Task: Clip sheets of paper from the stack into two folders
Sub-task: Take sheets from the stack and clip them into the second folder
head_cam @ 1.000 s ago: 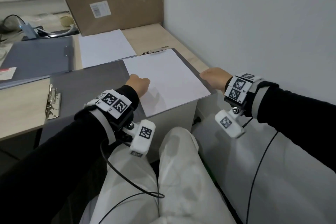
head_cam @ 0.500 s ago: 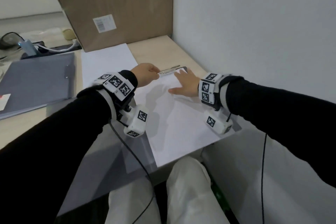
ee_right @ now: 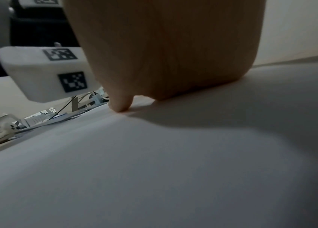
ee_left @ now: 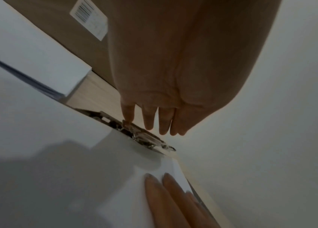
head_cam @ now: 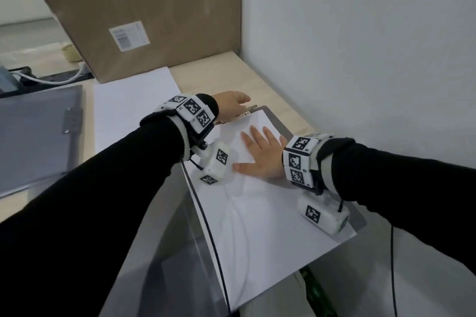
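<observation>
Change: half a second ago the left hand (head_cam: 233, 105) pinched the clip (ee_left: 144, 135); now its fingers (ee_left: 148, 120) are straight, one fingertip touching the metal.
Second folder (head_cam: 38, 134): grey, flat, closed, far left on the desk.
Stack (head_cam: 134, 108): plain white sheets beside it, before the cardboard box (head_cam: 144, 13).
Sheet (head_cam: 257, 213): smooth white paper on the open grey folder (head_cam: 359, 219), top edge at the clip.
Right hand (head_cam: 260, 159): flat, fingers spread, pressing the sheet just below the clip.
</observation>
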### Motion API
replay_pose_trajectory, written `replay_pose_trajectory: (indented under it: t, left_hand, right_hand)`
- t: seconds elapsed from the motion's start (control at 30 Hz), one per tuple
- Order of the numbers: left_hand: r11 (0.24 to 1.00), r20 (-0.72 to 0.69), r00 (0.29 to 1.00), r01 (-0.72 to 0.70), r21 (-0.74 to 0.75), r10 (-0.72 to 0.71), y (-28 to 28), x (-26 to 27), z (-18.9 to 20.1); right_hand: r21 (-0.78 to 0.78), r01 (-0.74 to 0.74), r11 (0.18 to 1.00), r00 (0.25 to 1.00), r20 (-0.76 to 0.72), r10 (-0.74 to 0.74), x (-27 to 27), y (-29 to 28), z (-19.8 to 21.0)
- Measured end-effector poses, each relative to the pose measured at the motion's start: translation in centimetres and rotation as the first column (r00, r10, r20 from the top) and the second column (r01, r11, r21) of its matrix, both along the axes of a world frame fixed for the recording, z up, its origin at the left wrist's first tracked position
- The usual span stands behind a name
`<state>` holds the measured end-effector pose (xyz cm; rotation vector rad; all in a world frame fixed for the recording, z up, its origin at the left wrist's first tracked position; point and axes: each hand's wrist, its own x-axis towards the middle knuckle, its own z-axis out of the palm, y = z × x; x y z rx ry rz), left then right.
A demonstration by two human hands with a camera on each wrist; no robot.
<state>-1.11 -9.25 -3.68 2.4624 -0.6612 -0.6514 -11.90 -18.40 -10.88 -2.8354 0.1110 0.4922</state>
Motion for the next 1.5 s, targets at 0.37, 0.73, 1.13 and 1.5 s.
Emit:
replay_pose_trajectory:
  t: [0.37, 0.73, 1.13, 1.5]
  left_hand:
    - [0.891, 0.091, 0.974, -0.151, -0.427, 0.209, 0.2, 1.1, -0.4]
    - [0.837, -0.290, 0.823, -0.536, -0.112, 0.488, 6.6, 3.6, -2.3]
    - [0.834, 0.182, 0.936, -0.350, 0.426, 0.300, 5.7, 2.6, -2.8]
    - [0.853, 0.149, 0.891, -0.454, 0.258, 0.430, 6.0, 3.4, -4.7]
  right_hand:
    - [-0.033, -0.004, 0.999, 1.000, -0.026, 0.003, 0.0, 0.0, 0.2]
    - [-0.065, -0.029, 0.997, 0.995, -0.098, 0.022, 0.1, -0.1, 0.7]
    - [-0.098, -0.057, 0.994, 0.989, -0.143, 0.042, -0.1, -0.1, 1.5]
    - [-0.120, -0.046, 0.992, 0.989, -0.145, 0.028, 0.2, -0.1, 1.4]
